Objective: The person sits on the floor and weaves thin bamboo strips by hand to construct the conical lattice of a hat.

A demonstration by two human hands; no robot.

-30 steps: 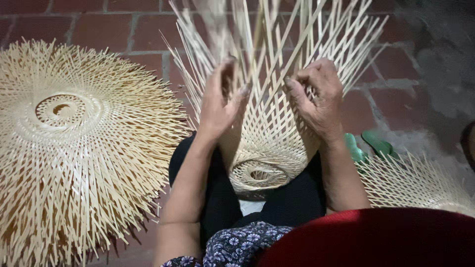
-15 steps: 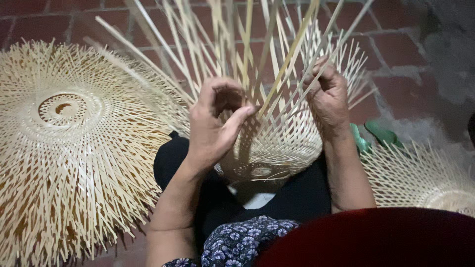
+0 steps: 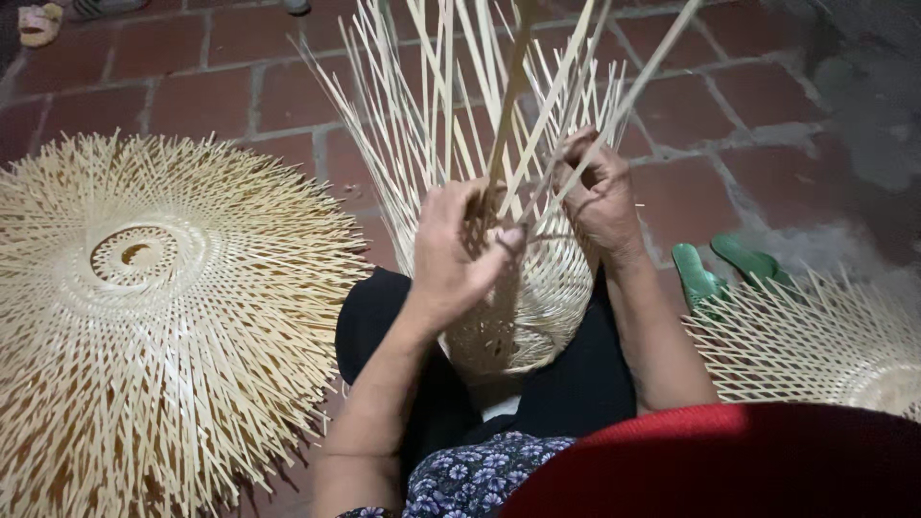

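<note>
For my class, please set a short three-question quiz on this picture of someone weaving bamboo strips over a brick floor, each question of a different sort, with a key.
1. True or false: the left hand and the right hand both grip strips of the half-woven bamboo frame held at the lap.
2. What lies flat on the brick floor on the person's left?
A. a finished woven disc
B. a coil of rope
C. a metal bowl
3. Fill in: the sandals beside the right forearm are ____ in colour.

Key
1. True
2. A, the finished woven disc
3. green
</note>
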